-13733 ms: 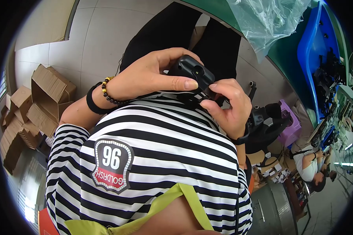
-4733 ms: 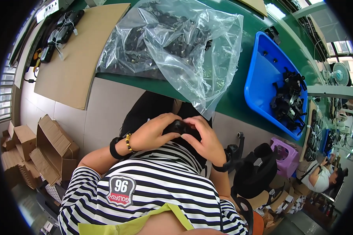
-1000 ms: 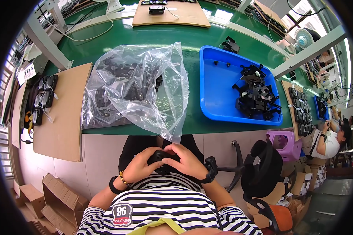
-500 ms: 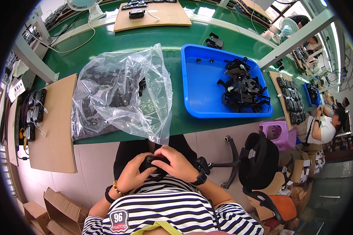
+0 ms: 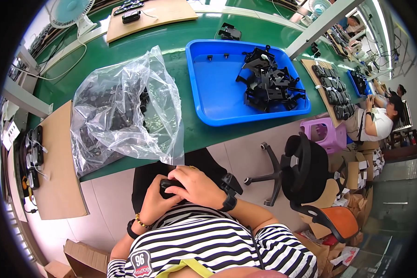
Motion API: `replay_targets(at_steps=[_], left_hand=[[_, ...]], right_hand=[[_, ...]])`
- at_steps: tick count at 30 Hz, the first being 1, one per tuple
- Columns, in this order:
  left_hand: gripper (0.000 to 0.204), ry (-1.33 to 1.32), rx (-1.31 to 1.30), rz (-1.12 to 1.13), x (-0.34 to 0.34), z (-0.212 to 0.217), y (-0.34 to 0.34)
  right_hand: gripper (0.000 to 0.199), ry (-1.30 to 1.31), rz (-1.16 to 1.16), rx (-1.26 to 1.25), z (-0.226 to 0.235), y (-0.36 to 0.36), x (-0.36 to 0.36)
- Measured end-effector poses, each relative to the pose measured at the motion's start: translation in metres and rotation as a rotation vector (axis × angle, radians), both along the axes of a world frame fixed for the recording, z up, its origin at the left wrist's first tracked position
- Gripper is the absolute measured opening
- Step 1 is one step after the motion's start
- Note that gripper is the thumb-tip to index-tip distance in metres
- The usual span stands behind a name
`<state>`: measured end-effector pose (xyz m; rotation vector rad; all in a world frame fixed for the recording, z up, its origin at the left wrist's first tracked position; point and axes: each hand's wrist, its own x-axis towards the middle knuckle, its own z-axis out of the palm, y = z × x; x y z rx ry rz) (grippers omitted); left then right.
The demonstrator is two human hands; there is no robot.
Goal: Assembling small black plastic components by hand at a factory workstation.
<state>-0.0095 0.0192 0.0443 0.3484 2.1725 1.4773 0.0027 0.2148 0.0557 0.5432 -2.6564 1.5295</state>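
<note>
Close to my striped shirt, over my lap, both hands grip a small black rounded plastic part. My left hand wraps its near left side, thumb pressed along it. From the right, my right hand reaches across with its fingers over the far side and its thumb on top. Most of the part is hidden by the fingers. Just beyond, on the green bench, lies a clear plastic bag full of small black pieces. Right of it stands a blue tray holding a heap of black bracket-like parts.
Cardboard sheets with black cabled devices lie at the left and right bench ends. A black device sits behind the tray. A purple stool, swivel chairs and a seated person are at the right; cartons lie lower left.
The whole view has turned a little, so the bench things appear shifted left. My fingers have shifted slightly on the black part, and less of it shows now.
</note>
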Motion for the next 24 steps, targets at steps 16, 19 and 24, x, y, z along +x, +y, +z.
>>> replay_targets(at_steps=[16,19,24], left_hand=[[0.049,0.151,-0.051,0.035,-0.001,0.000,-0.005],[0.047,0.167,-0.067,0.042,0.000,0.000,-0.005],[0.046,0.220,-0.097,0.086,0.002,-0.001,-0.004]], right_hand=[[0.030,-0.041,0.036,-0.008,-0.005,-0.004,0.002],[0.031,-0.049,0.024,-0.006,-0.008,-0.006,0.003],[0.031,-0.057,0.004,-0.028,-0.015,-0.012,0.002]])
